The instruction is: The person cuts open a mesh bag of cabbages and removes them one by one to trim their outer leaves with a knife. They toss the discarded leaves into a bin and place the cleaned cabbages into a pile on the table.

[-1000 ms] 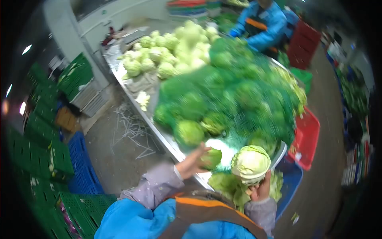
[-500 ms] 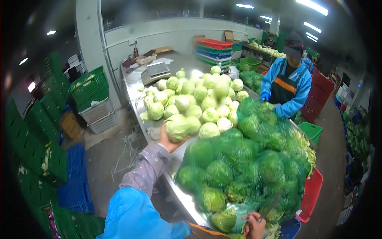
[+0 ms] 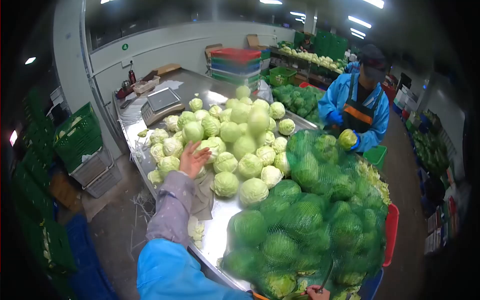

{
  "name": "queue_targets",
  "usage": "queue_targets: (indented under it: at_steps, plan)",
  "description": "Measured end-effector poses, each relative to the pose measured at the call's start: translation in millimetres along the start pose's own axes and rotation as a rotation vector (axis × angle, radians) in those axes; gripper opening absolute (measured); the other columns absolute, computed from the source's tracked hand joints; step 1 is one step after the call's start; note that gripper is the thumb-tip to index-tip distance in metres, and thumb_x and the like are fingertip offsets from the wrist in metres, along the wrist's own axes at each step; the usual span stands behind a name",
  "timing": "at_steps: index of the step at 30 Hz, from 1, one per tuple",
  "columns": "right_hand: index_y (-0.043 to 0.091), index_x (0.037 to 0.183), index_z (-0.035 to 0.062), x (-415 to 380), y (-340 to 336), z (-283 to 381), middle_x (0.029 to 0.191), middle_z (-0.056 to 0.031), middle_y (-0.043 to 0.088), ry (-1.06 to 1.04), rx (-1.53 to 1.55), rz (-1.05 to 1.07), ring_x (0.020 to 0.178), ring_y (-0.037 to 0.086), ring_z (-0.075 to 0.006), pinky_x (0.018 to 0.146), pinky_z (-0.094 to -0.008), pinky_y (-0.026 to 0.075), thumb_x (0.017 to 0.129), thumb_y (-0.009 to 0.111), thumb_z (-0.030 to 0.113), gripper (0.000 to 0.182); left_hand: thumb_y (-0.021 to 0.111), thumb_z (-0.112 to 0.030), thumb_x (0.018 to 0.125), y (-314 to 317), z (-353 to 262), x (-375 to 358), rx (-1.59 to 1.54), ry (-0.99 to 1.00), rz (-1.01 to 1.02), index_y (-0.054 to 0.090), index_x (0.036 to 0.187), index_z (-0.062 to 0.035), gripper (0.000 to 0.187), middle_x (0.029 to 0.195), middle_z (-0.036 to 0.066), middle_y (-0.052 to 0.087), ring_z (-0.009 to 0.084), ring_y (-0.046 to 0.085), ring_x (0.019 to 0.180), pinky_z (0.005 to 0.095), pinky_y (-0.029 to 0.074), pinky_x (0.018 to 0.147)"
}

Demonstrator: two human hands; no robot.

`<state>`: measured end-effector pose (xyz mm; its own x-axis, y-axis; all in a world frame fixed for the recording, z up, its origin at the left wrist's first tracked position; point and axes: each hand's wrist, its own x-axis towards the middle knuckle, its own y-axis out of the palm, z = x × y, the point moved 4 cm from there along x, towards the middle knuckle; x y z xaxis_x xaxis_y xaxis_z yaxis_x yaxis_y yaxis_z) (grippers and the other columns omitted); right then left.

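Observation:
My left hand (image 3: 194, 160) is open with fingers spread, palm turned up, beside the pile of pale trimmed cabbages (image 3: 230, 132) on the metal table. A round cabbage (image 3: 193, 131) sits just above its fingertips. At the bottom edge my right hand (image 3: 318, 293) is partly cut off, closed round a knife (image 3: 328, 274) whose thin blade points upward. Close by, green mesh sacks (image 3: 305, 220) full of cabbages cover the near right of the table. A leafy green cabbage (image 3: 281, 284) lies at the sack's opening, near my right hand.
A co-worker in a blue jacket (image 3: 330, 97) stands across the table holding a cabbage (image 3: 348, 139). A scale (image 3: 162, 106) and stacked crates (image 3: 235, 65) stand toward the back. A brown cloth (image 3: 202, 197) lies on the metal table (image 3: 220, 210). Green crates (image 3: 77, 135) are at left.
My left hand has let go of a cabbage at the pile and opened. The view has swung rightward and my right hand, with the knife, sits lower in view. The co-worker now shows a cabbage in hand.

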<state>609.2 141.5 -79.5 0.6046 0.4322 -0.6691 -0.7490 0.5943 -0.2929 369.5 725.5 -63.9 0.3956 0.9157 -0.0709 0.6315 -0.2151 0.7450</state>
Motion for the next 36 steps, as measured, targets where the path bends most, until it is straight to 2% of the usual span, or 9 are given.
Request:
queue_targets:
  at_steps: [5,9,13,17,19,26,29,32,36]
  plan:
    - [0.063,0.092,-0.0004,36.9,-4.8,-46.2,0.085,-0.0133,0.066,-0.772,-0.319,-0.204,0.068,0.062,-0.0162,0.062,-0.0275,0.050,0.079,0.065,0.008,0.016,0.050,-0.028,0.092,94.6,72.6,-117.4,0.266,-0.304,0.350,0.044,0.126,0.0011,0.045,0.105,0.019,0.060,0.0292,0.059,0.100,0.0369,0.048,0.090]
    - [0.063,0.096,0.0002,44.3,-12.3,-85.3,0.103,-0.0164,0.063,-0.709,-0.362,-0.238,0.096,0.061,-0.0295,0.085,-0.0338,0.047,0.078,0.065,0.008,0.020,0.063,-0.017,0.086,165.0,175.9,-250.4,0.640,-0.500,0.748,0.054,0.117,-0.0002,0.036,0.105,0.013,0.062,0.0238,0.061,0.100,0.0346,0.048,0.090]
    - [0.059,0.116,0.0058,47.1,-12.4,-105.4,0.131,-0.0148,0.051,-0.776,-0.287,-0.005,0.123,0.046,-0.0308,0.102,-0.0357,0.036,0.082,0.062,0.014,0.035,0.069,-0.016,0.076,172.8,279.6,-345.5,1.148,-0.209,1.034,0.058,0.113,-0.0021,0.041,0.109,0.017,0.061,0.0310,0.059,0.104,0.0352,0.045,0.092]
    - [0.055,0.122,0.0056,63.9,-67.9,-167.4,0.137,-0.0159,0.045,-0.608,-0.388,-0.101,0.129,0.040,-0.0321,0.106,-0.0371,0.031,0.083,0.062,0.016,0.041,0.069,-0.013,0.072,152.3,322.1,-358.2,1.394,0.234,0.801,0.056,0.111,-0.0035,0.042,0.112,0.019,0.057,0.0342,0.053,0.107,0.0396,0.045,0.089]
    - [0.054,0.124,0.0028,70.6,-109.7,-197.4,0.135,-0.0174,0.047,-0.618,-0.224,-0.167,0.128,0.041,-0.0296,0.106,-0.0356,0.031,0.083,0.061,0.015,0.043,0.071,-0.016,0.071,166.3,312.0,-359.0,1.686,0.415,0.679,0.057,0.104,-0.0026,0.038,0.103,0.017,0.057,0.0340,0.053,0.097,0.0409,0.046,0.086]
    - [0.057,0.115,-0.0030,86.7,-205.6,-244.8,0.113,-0.0124,0.061,-0.449,0.112,-0.299,0.105,0.056,-0.0200,0.094,-0.0315,0.042,0.085,0.058,0.006,0.031,0.077,-0.029,0.063,186.3,376.6,-324.9,2.194,0.230,0.409,0.055,0.108,0.0023,0.059,0.107,0.019,0.057,0.0336,0.052,0.102,0.0412,0.043,0.093]
    - [0.059,0.110,-0.0028,67.9,-221.8,-227.0,0.106,-0.0109,0.063,-0.560,0.120,-0.365,0.102,0.057,-0.0193,0.093,-0.0320,0.042,0.086,0.057,0.005,0.025,0.076,-0.039,0.062,215.5,371.7,-390.8,2.058,0.483,0.592,0.059,0.110,-0.0010,0.064,0.104,0.021,0.059,0.0364,0.054,0.097,0.0411,0.047,0.087]
    - [0.059,0.107,-0.0025,46.6,-209.2,-199.1,0.098,-0.0075,0.064,-0.586,0.166,-0.235,0.077,0.060,-0.0129,0.070,-0.0251,0.048,0.086,0.059,0.006,0.022,0.075,-0.029,0.063,209.6,383.9,-455.2,1.785,0.209,0.852,0.063,0.103,-0.0044,0.048,0.101,0.018,0.061,0.0347,0.055,0.095,0.0391,0.048,0.084]
    - [0.054,0.120,-0.0006,43.2,-176.0,-159.3,0.098,-0.0091,0.064,-0.483,0.159,-0.013,0.062,0.058,-0.0075,0.050,-0.0208,0.045,0.078,0.073,0.011,0.048,0.082,-0.022,0.059,226.6,380.1,-439.5,1.783,0.234,0.539,0.053,0.120,-0.0012,0.071,0.112,0.021,0.057,0.0378,0.052,0.105,0.0420,0.044,0.092]
